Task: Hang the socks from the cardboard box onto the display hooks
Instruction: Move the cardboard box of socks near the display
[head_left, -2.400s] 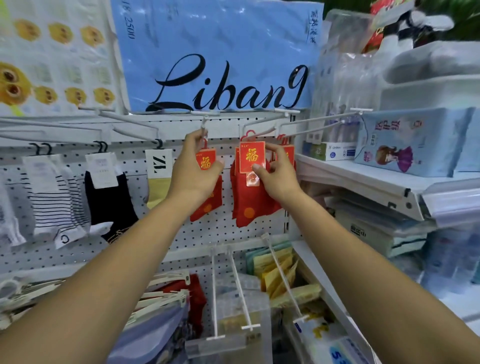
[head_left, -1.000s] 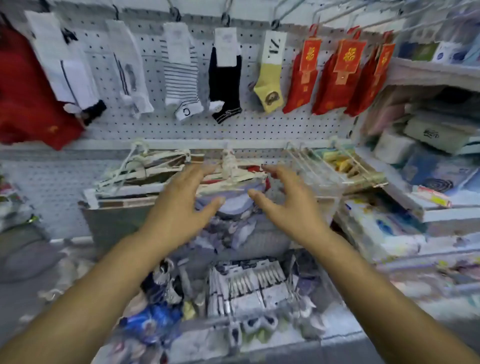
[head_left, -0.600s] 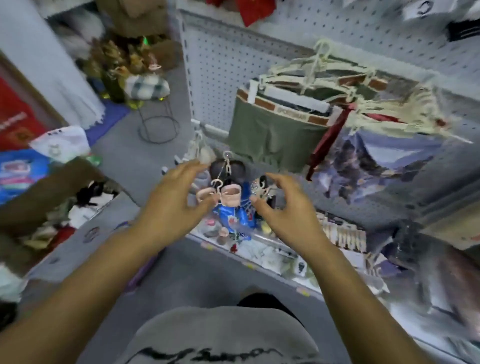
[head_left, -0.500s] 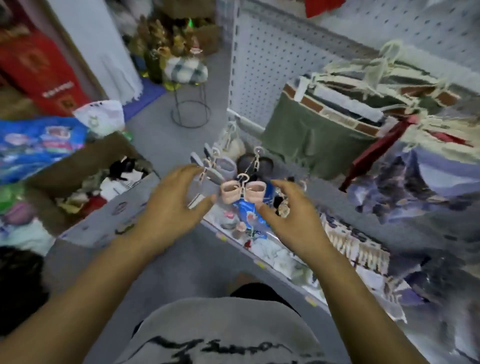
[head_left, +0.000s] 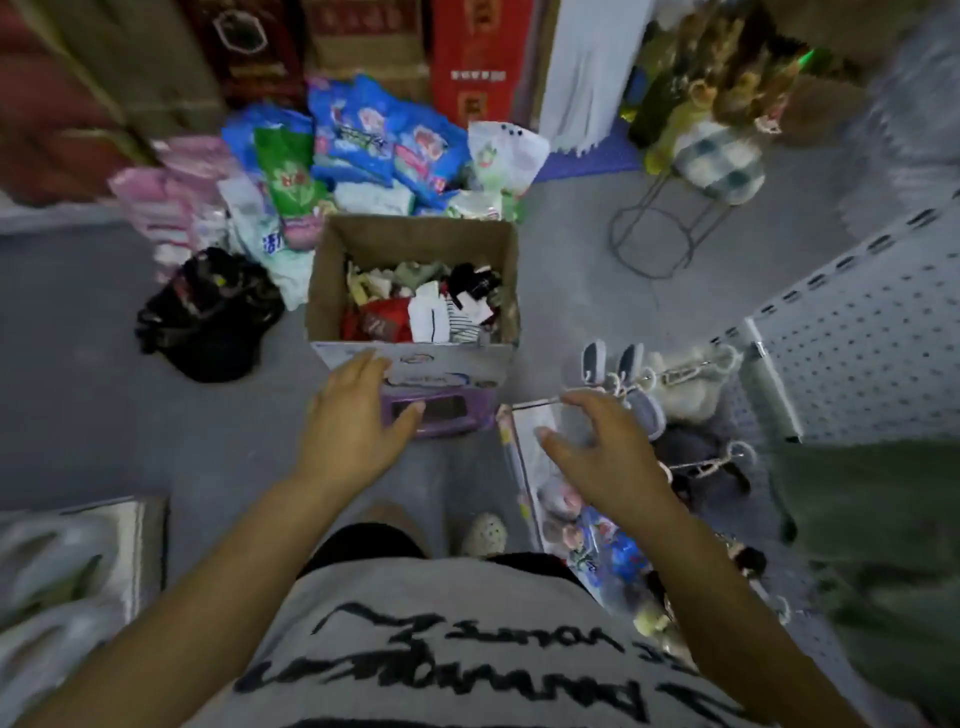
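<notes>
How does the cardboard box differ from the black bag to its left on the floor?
The cardboard box is brown with stiff, straight walls; the black bag is dark, glossy and crumpled. The box stands open at the top with mixed socks showing inside; the bag's contents cannot be seen. The box looks the larger of the two. Both sit on the grey floor, side by side.

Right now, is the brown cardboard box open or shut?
Open: the brown cardboard box has no flaps over its top, and a jumble of socks shows inside.
</notes>
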